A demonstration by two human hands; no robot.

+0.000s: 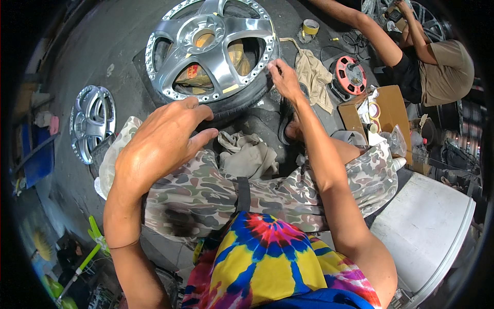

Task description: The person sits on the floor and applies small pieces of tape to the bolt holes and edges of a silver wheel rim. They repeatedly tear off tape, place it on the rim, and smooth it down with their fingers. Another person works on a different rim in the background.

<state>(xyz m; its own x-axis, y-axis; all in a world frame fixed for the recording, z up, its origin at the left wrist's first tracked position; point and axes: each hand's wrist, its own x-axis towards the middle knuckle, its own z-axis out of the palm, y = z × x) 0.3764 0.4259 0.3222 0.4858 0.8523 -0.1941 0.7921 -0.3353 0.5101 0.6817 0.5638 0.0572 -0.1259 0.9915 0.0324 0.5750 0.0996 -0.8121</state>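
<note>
A polished silver wheel rim [218,38] with wide spokes and a row of small bolts around its edge lies on a black tyre [242,105] in front of me. Pale yellow tape pieces [231,88] stick to its outer edge. My left hand [164,134] is over the rim's near left edge, thumb apart from the fingers, and seems to hold nothing. At the rim's right edge is my right hand [286,81], its fingers bent and drawn together. Whatever may be between those fingertips is too small to make out.
A tape roll [310,28], a beige cloth [311,72] and a red cable reel [351,75] lie to the right. Nearer stands a cardboard box [399,105] of supplies. Another person [445,72] sits far right. A second rim [93,121] lies left.
</note>
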